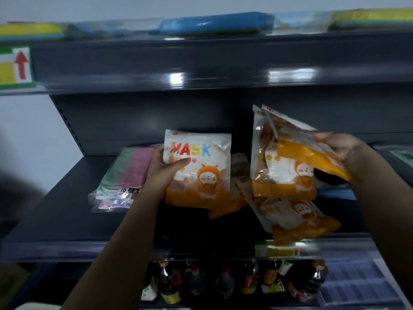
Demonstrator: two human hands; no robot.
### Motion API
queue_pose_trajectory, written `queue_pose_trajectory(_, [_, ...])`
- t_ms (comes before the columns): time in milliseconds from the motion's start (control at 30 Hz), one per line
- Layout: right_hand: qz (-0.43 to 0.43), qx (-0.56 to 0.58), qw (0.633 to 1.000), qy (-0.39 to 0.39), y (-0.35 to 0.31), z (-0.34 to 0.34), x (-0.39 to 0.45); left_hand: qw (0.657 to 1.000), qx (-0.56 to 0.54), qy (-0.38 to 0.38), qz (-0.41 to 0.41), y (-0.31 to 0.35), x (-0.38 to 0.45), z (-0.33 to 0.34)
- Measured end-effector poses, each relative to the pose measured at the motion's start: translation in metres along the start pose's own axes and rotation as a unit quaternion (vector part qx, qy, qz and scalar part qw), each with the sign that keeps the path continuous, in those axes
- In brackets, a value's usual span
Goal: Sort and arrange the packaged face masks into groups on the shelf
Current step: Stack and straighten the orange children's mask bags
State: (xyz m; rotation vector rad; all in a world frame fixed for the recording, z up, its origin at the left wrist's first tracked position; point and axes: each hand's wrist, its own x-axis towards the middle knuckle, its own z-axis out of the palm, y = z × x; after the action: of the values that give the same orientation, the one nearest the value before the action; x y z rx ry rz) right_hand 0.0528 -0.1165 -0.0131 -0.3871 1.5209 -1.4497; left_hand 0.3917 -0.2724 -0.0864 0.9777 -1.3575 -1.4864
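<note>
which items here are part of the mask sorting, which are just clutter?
Job:
- MASK pack, gripped by left hand
- orange packs, gripped by right hand
- orange pack lying on the shelf
- pink-green pack stack

Lying about:
- dark bottles below
- blue pad on top
- red arrow label

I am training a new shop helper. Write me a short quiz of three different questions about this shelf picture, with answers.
1. True or false: the left hand holds an orange mask pack.
2. What lies left of that hand on the shelf? A) bottles B) pink and green mask packs C) a box
3. Fill in: the right hand grips orange packs by their ____ side.

Key: 1 true; 2 B; 3 right.
</note>
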Motion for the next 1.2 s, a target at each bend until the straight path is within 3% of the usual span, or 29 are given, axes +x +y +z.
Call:
queue_pose_trajectory(100, [0.029, -0.040, 0.998, -0.033, 0.008, -0.005, 0.004, 0.999, 0.038, 0.007, 0.003, -0.005, 0.001, 0.003])
queue_pose_trajectory(300, [0.046, -0.218, 0.975, -0.018, 0.033, 0.000, 0.019, 0.999, 0.008, 0.032, -0.010, -0.007, 0.003, 0.002])
queue_pose_trajectory(467, [-0.092, -0.388, 0.916, 0.039, 0.046, 0.012, 0.020, 0.997, -0.035, 0.066, -0.019, -0.008, 0.002, 0.000])
queue_pose_trajectory(600, [-0.267, -0.500, 0.823, 0.027, 0.052, 0.018, -0.012, 0.997, -0.034, 0.062, -0.022, -0.012, -0.001, -0.003])
queue_pose_trajectory(667, [-0.320, -0.551, 0.770, -0.020, 0.057, 0.019, -0.037, 0.997, -0.045, 0.052, -0.030, -0.014, -0.002, -0.005])
queue_pose_trajectory(767, [-0.277, -0.690, 0.653, -0.146, 0.080, 0.008, -0.061, 0.998, -0.045, 0.036, -0.032, -0.016, -0.007, -0.002])
queue_pose_trajectory(833, [-0.273, -0.737, 0.593, -0.175, 0.100, -0.004, -0.060, 0.997, -0.059, 0.046, -0.033, -0.016, -0.009, 0.001])
queue_pose_trajectory(967, [-0.298, -0.703, 0.626, -0.159, 0.114, -0.009, -0.043, 0.989, -0.130, 0.055, -0.054, -0.013, -0.014, 0.006])
queue_pose_trajectory(1100, [-0.314, -0.720, 0.604, -0.137, 0.114, 0.009, -0.016, 0.985, -0.143, 0.039, -0.086, -0.012, -0.018, 0.009])
queue_pose_trajectory(1200, [-0.320, -0.702, 0.617, -0.155, 0.110, 0.031, -0.004, 0.979, -0.161, 0.013, -0.122, -0.018, -0.018, 0.013])
